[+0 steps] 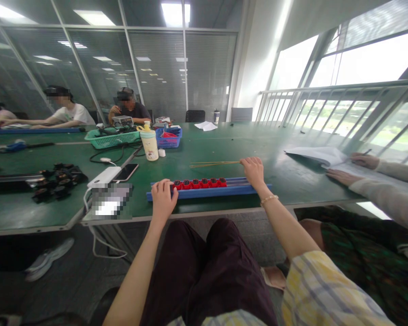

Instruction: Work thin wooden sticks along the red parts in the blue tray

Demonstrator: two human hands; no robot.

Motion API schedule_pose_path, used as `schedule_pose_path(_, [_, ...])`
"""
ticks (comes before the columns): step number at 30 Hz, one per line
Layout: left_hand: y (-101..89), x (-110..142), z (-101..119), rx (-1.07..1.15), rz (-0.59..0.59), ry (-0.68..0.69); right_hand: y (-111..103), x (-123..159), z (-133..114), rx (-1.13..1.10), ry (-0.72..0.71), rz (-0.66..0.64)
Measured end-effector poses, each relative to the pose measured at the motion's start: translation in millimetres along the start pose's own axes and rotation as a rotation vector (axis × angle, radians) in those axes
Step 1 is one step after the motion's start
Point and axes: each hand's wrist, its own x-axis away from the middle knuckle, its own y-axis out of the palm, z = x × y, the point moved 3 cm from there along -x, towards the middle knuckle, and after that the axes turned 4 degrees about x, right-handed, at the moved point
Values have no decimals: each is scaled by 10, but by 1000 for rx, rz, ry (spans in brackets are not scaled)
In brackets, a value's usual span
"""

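A long blue trough (pixel 207 194) lies along the table's front edge. In it sits a row of several red blocks (pixel 204 184) with black tops; the trough's right part holds no blocks. My left hand (pixel 163 197) is closed over the left end of the trough, its thumb and fingertips beside the leftmost block. What lies under that palm is hidden. My right hand (pixel 253 172) pinches a few thin, brass-coloured rods (pixel 214 163), which point left above the table behind the trough. The right wrist is over the trough's right end.
A cup (pixel 149 144), green basket (pixel 114 139) and blue basket (pixel 170 139) stand behind. Left are a power bank (pixel 104 176), phone (pixel 126 172) and black parts (pixel 57 180). At right, another person's hands (pixel 343 176) rest by papers (pixel 321 156). People sit across the table.
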Motion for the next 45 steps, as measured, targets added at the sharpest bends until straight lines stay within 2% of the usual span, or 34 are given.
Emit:
schedule_pose_path(4, [-13, 10, -25, -12, 7, 6, -106, 89, 0, -54, -47, 102])
schedule_pose_path(8, [-25, 17, -34, -11, 15, 21, -158, 281, -71, -156, 28, 170])
schedule_pose_path(13, [-21, 17, -32, -13, 10, 10, -104, 603, -232, -269, 87, 201])
schedule_pose_path(16, [-8, 14, -17, -8, 6, 9, -49, 698, -270, -281, 97, 182])
schedule_pose_path(25, [28, -11, 17, 5, -6, -1, -17, 673, -316, -200, 81, 89])
schedule_pose_path(31, [43, -10, 26, 21, -12, 5, 15, 683, -273, -140, 273, 38])
schedule_pose_path(34, [40, -4, 46, 10, -9, 29, 9, 682, -269, -110, 320, 5])
schedule_pose_path(45, [11, 9, 89, 49, -114, 150, 16, 685, -292, -82, 305, 53])
